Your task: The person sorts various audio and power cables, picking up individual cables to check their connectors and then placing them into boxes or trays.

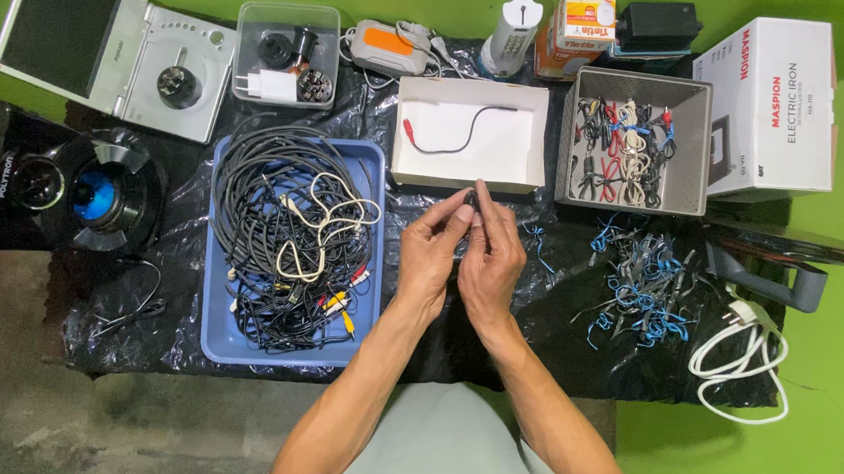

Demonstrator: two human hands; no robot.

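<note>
A small dark cable end (470, 203) sits pinched between both hands above the black sheet (535, 326) on the desk; the left hand (431, 253) and right hand (490, 262) press together, fingers closed on it; just beyond lies a white box (467, 175) holding a black lead (455, 139); left, a blue tray (218, 346) of tangled cables (282, 226).

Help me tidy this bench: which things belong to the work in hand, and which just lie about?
In hand: left hand and right hand pinching a small dark piece, too small to identify; shallow white cardboard box just beyond.

Lying about: blue plastic tray of tangled cables; silver portable disc player; coiled white power cord.
</note>
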